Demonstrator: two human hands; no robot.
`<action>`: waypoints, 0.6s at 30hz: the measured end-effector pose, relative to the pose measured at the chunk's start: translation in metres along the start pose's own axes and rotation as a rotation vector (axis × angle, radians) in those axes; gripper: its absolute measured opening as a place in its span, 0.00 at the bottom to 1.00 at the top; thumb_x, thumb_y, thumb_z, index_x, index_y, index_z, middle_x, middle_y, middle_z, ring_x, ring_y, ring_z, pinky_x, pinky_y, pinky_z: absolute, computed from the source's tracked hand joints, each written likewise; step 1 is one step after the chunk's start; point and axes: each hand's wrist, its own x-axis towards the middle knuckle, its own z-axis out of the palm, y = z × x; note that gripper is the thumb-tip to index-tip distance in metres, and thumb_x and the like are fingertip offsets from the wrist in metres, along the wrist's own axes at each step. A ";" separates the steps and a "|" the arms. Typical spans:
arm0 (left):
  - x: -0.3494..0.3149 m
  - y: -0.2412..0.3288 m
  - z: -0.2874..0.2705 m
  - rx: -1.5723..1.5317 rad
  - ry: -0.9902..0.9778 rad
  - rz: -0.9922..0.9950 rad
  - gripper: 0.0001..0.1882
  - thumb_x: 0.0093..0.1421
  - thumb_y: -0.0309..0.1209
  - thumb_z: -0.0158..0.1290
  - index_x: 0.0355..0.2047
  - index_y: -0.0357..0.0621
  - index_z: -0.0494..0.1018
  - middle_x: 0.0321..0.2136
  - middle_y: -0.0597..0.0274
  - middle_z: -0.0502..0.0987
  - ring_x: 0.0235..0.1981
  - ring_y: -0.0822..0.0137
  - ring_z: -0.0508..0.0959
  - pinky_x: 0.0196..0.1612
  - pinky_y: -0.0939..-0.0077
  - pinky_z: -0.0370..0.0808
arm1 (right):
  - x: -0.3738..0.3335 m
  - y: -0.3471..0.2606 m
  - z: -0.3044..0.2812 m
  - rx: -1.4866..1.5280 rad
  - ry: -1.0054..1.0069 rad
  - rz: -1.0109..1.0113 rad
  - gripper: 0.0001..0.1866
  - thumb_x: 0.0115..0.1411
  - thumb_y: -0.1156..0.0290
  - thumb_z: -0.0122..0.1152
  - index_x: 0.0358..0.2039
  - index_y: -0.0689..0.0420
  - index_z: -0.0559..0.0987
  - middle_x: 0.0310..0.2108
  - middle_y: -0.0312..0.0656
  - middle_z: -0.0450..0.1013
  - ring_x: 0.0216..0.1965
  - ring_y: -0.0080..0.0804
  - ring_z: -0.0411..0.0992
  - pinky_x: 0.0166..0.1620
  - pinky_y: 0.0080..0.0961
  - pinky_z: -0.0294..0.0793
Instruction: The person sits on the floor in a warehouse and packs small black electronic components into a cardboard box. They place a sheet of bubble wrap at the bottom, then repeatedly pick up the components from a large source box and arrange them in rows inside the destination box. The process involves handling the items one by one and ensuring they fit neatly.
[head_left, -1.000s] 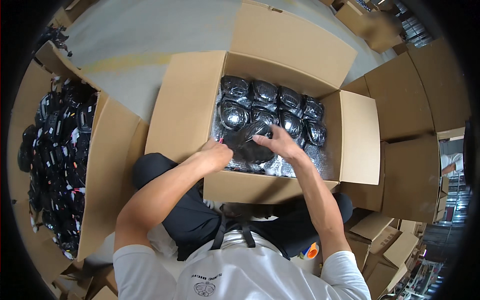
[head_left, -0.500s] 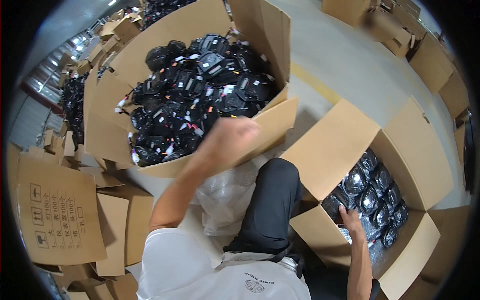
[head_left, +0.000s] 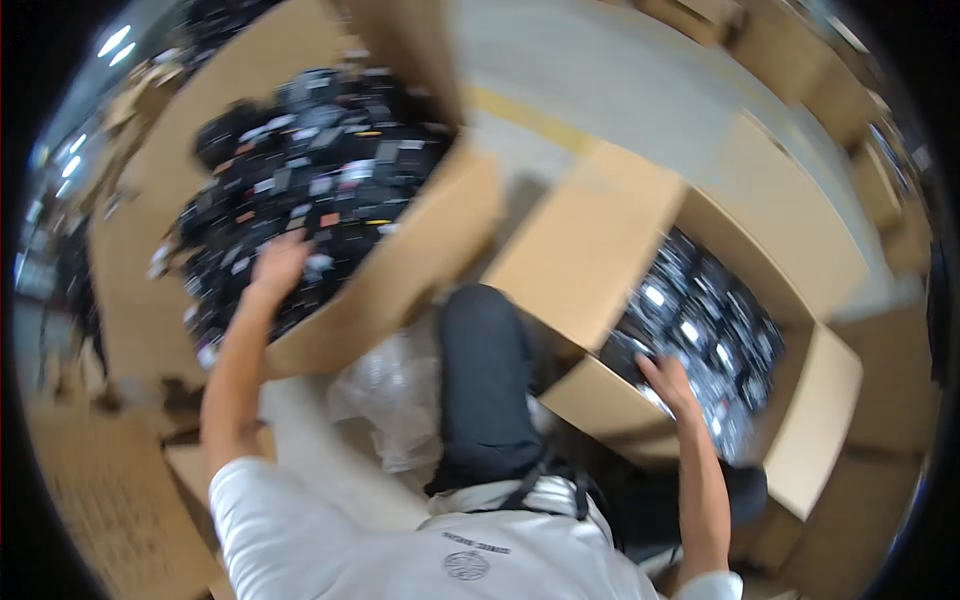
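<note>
My left hand (head_left: 280,264) reaches over the front of a heaped pile of black plastic-wrapped units (head_left: 330,165) with small coloured connectors. Its fingers are smeared by motion and touch or hover just above the pile, so their grip cannot be made out. The pile fills a large open carton (head_left: 425,245). At the right, my right hand (head_left: 674,387) lies inside a smaller open carton (head_left: 590,245), at its near left corner. Its thumb and fingers are spread apart against shiny wrapped black units (head_left: 700,325), which sit close together; the fingertips are partly hidden.
Crumpled clear plastic (head_left: 388,400) lies on the floor between the cartons, beside my bent knee (head_left: 487,370). A printed carton (head_left: 110,500) stands at the lower left. More cartons (head_left: 810,60) line the far right, past a yellow floor line (head_left: 530,118).
My left hand has moved left and forward from the large carton's near edge onto the pile. The view has swung right, and my right hand stays in the smaller carton.
</note>
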 end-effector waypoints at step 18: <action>-0.010 -0.019 -0.222 -0.988 0.925 -0.253 0.09 0.69 0.30 0.54 0.43 0.37 0.76 0.22 0.70 0.73 0.21 0.80 0.70 0.24 0.83 0.67 | -0.032 -0.033 -0.007 0.196 0.152 -0.023 0.21 0.63 0.60 0.65 0.44 0.68 0.81 0.37 0.57 0.81 0.40 0.45 0.82 0.44 0.37 0.79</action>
